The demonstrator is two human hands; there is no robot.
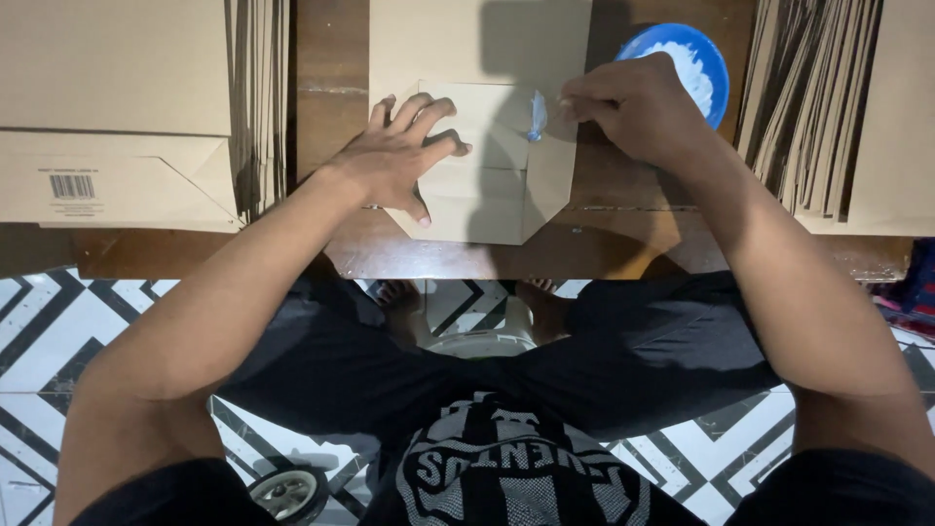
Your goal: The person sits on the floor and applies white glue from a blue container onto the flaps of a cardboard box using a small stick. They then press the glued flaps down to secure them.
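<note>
**Two hands on one brown paper bag at a low wooden table**

Nearest the camera, below the bag, the person's two legs in black shorts are folded over a black-and-white patterned tile floor [58,321]. One small wheel [290,492] shows by the left knee, and one pale round container [482,341] sits between the legs, under the edge of the wooden table [331,127].

One flat brown paper bag [487,195] lies on that table, straight ahead of the person, its folded bottom end toward them. The left hand [399,156] rests on the bag's left part, fingers spread and pressing flat, gripping nothing. The right hand [633,107] is at the bag's upper right, its fingertips pinched together on one small blue brush or applicator [537,115] that touches the fold. The two hands are apart, with the bag's fold between them.

Just beyond the right hand, right of the bag, stands one blue bowl [706,54] holding white paste. Left of the bag sits one stack of flat brown bags [127,107], edges showing. Right of the bag, past the bowl, a second stack of bags [838,107] leans in a fan. I cannot count the bags within either stack.
</note>
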